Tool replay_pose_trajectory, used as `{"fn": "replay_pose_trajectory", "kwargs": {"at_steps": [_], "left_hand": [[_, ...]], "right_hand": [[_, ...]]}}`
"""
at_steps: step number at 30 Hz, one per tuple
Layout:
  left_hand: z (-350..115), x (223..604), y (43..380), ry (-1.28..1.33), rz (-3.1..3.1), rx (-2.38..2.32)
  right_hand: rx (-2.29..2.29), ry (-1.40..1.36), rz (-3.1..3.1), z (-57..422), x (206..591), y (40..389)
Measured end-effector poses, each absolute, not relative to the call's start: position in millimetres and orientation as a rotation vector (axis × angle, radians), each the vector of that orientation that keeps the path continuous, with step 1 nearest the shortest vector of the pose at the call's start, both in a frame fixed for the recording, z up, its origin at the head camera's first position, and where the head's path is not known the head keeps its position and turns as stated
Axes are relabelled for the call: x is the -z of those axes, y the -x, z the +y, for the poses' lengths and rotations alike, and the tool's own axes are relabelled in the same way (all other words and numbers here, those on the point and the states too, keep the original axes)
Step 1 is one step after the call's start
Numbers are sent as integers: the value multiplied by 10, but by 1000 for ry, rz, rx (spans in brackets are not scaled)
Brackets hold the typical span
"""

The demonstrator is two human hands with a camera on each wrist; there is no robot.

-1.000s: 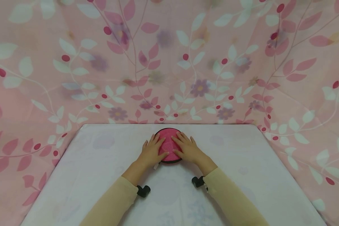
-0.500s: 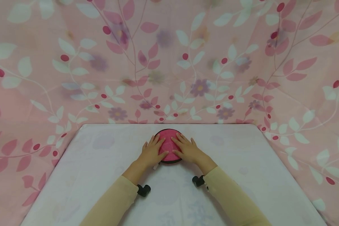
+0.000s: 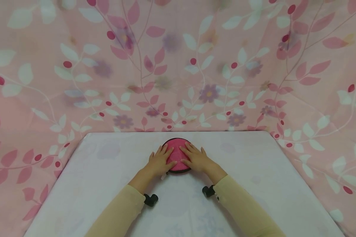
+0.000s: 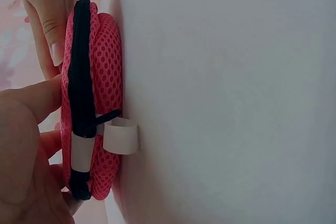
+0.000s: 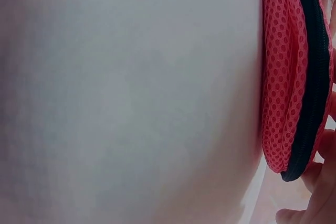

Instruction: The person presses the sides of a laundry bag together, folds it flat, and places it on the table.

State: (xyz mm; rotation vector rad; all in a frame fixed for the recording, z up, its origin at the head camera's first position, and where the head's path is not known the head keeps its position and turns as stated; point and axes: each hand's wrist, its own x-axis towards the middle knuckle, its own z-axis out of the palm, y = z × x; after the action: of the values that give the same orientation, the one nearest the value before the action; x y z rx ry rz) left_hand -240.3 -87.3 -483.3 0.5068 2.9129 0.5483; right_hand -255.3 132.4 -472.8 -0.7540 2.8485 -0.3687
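A round pink mesh pouch (image 3: 178, 154) with a black zipper round its side lies flat near the far edge of the table. My left hand (image 3: 159, 163) rests on its left part, fingers spread over the top. From the other side my right hand (image 3: 200, 160) lies on it the same way, fingers fanned out. Close up in the left wrist view, the black zipper (image 4: 81, 77) runs along the side, with a white loop tag (image 4: 121, 136) by its end. The right wrist view catches the mesh side wall (image 5: 278, 72) low against the cloth.
A pale cloth with faint prints covers the table (image 3: 178, 204). Right behind its far edge hangs a pink floral curtain (image 3: 178, 65), which continues down both sides. Small black devices (image 3: 150, 200) sit at the cuffs of the beige sleeves (image 3: 115, 210).
The head view has tilted a little, so the table edge and pouch appear slightly lower. Both hands keep their places on the pouch.
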Motion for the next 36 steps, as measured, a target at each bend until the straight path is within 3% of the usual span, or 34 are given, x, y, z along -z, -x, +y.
{"fn": "replay_pose_trajectory", "kwargs": {"at_steps": [36], "left_hand": [[-909, 4887, 2426, -540, 2887, -467]], "right_hand": [[381, 720, 2784, 1320, 4781, 2576]]}}
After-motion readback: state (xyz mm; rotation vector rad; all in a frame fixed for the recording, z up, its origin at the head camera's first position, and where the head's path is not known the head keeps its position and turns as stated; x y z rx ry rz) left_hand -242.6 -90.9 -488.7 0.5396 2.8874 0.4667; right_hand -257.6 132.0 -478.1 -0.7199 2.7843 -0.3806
